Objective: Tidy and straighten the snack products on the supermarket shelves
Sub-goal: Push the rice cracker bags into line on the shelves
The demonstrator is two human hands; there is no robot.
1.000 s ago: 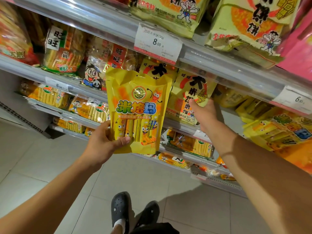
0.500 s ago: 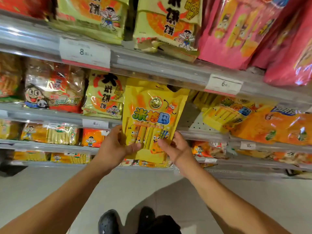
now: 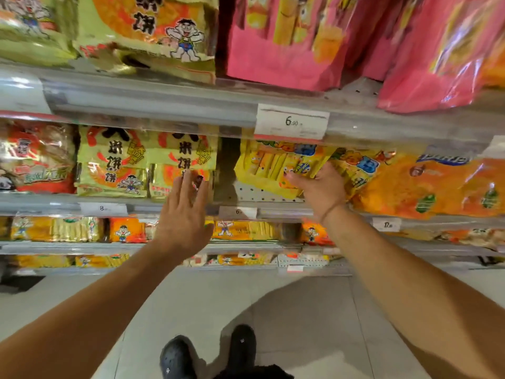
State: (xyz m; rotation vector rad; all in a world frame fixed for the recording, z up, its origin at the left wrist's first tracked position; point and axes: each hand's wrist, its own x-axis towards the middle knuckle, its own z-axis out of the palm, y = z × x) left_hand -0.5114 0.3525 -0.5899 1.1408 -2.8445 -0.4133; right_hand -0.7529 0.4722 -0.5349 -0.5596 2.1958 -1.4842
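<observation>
Gripping a yellow snack bag on the shelf, right hand; left hand fingers spread.

the yellow snack bag is showing glossy plastic film, like the shiny pink bags above. the shelf edge is looking like smooth grey metal, carrying a matt paper price tag. the floor tiles are gleaming faintly.
</observation>
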